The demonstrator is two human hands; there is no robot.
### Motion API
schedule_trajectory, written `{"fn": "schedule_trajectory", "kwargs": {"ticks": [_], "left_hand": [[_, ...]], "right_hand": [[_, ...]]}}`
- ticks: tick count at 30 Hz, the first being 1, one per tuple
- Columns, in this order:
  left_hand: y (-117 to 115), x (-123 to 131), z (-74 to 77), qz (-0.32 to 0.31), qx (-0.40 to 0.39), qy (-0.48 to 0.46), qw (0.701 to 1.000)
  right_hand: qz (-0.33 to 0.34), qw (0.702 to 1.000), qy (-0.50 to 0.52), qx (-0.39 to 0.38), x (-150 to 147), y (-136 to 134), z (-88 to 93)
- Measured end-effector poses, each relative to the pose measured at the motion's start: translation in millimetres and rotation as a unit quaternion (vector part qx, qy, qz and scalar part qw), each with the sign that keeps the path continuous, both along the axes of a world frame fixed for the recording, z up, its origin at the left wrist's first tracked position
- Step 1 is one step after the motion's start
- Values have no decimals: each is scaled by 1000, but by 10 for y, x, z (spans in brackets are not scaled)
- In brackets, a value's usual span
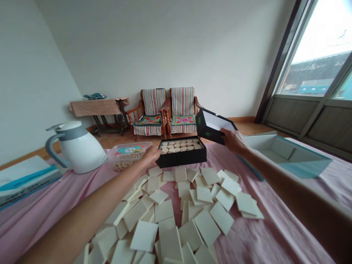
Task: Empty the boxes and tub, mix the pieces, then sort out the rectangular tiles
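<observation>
Pinching a black lid (211,126) (long axis sloping right) in right hand (233,142), left hand (150,156) gripping box (183,158).

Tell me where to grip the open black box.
Grip the black box by its two short end walls, coming in from left and right: those walls are straight and flat, and the open top shows the round pale pieces in rows, which fingers from above would disturb.

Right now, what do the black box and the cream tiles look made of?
The black box looks like matte-finished card, judging by its thin walls and crisp folded edges. The cream tiles seem to be thick card or foam board, matte and square-cut, though the look leaves that open.
</observation>
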State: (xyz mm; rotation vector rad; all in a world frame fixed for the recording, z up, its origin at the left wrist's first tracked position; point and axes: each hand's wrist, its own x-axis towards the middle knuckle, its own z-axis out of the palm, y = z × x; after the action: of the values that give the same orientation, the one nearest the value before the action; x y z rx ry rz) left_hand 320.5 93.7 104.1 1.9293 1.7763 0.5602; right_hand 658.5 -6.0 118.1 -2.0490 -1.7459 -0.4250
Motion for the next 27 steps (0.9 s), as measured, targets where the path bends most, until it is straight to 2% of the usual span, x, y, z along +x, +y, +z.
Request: {"fn": "schedule_trajectory", "kwargs": {"ticks": [5,9,12,15,18,19,20,22,24,25,26,27], "left_hand": [[-209,-385,290,1,-52,-47,998],[-442,-753,449,8,-65,-80,995],[-600,-924,486,11,-72,-94,993],[-692,-976,485,10,-71,-107,992],[-713,-950,454,3,-61,-118,991],[-713,-931,433,0,-57,-121,991],[-713,-908,405,-4,-51,-122,991],[-725,-853,330,-15,-37,-121,992],[-764,-788,237,-28,-15,-114,993],[-795,-754,190,-34,1,-108,994],[-830,-719,146,-39,19,-103,994],[-868,-684,106,-43,38,-97,994]], "right_hand": [[-7,999,33,-20,-4,78,-25],[11,997,50,-57,-56,97,-137],[23,994,72,-73,-166,80,-240],[20,994,96,-57,-366,21,-291],[36,973,227,-36,-662,-124,-287],[52,952,300,-42,-775,-192,-282],[70,917,388,-58,-890,-266,-277],[115,809,566,-111,-1111,-411,-270],[142,693,691,-149,-1294,-529,-260],[147,646,734,-151,-1363,-574,-252],[148,622,756,-141,-1414,-609,-239],[148,611,768,-123,-1446,-636,-222]]}}
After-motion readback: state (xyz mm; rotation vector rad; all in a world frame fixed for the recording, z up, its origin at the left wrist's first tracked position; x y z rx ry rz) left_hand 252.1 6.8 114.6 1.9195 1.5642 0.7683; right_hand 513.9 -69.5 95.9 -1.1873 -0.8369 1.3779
